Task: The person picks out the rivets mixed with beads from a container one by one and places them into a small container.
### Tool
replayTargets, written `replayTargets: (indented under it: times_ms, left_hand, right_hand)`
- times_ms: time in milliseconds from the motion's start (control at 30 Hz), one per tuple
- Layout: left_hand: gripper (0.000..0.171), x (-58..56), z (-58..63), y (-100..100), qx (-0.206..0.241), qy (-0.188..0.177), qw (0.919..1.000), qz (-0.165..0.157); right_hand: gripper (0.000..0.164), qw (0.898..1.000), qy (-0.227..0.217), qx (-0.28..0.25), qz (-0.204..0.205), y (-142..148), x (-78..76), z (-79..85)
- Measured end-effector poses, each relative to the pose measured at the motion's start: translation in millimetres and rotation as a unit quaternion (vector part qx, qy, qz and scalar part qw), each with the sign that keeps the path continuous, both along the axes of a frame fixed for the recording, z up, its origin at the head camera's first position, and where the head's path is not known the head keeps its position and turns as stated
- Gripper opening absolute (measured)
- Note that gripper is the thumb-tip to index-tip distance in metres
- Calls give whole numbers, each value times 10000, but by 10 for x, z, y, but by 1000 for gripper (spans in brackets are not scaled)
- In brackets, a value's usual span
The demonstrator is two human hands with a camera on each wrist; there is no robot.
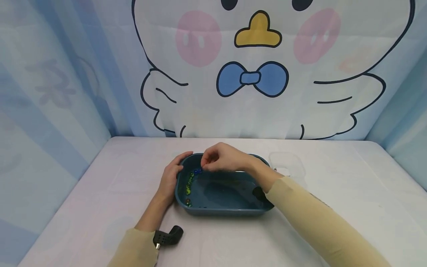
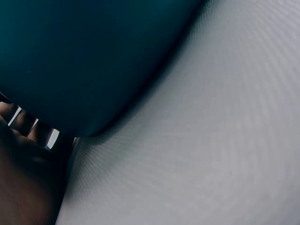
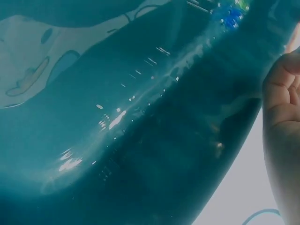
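Note:
A dark teal basin (image 1: 223, 212) with rounded corners stands on the table, with reflections across its inside. My left hand (image 1: 169, 177) grips its left rim, thumb at the edge and fingers along the outside. In the left wrist view, fingers (image 2: 23, 122) show beside the basin wall (image 2: 89, 61). My right hand (image 1: 222, 157) hangs over the basin's far left part, its fingers curled and tips together; what they may pinch is hidden. Close to those fingertips lie blue beads (image 1: 197, 172). Small green beads (image 1: 189, 184) form a line along the left inner wall.
A clear plastic container (image 1: 288, 165) stands right of the basin, partly behind the right forearm. Black devices sit at the left wrist (image 1: 168, 236) and under the right wrist (image 1: 259, 193). A printed curtain (image 1: 247, 115) hangs behind the white-covered table (image 1: 350, 193).

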State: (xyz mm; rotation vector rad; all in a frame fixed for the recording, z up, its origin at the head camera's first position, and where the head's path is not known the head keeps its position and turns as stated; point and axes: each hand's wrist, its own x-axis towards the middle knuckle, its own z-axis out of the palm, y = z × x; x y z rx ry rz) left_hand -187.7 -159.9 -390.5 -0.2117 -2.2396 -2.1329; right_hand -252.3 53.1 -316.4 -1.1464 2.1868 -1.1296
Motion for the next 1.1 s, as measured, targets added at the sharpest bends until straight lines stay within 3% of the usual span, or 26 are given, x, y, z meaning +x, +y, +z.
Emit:
replayTargets:
  times_ms: [233,533,800,1100]
  left_hand:
    - [57,5,9,0,-103,57,9999,-18]
    - [58,-9,-11,-1,-42,97,9999,-28]
    - [57,-12,-9,14,46,143,9999,-17]
    - [58,2,-8,15,-13,143,9999,58]
  right_hand:
    - [11,9995,-65,-86,-297,74,-13,84]
    - [17,9987,135,-194,-455,185,7,362]
    - [14,9946,570,-317,-812,488,81,546]
    - [14,9862,661,-322,-1481,884,137,596]
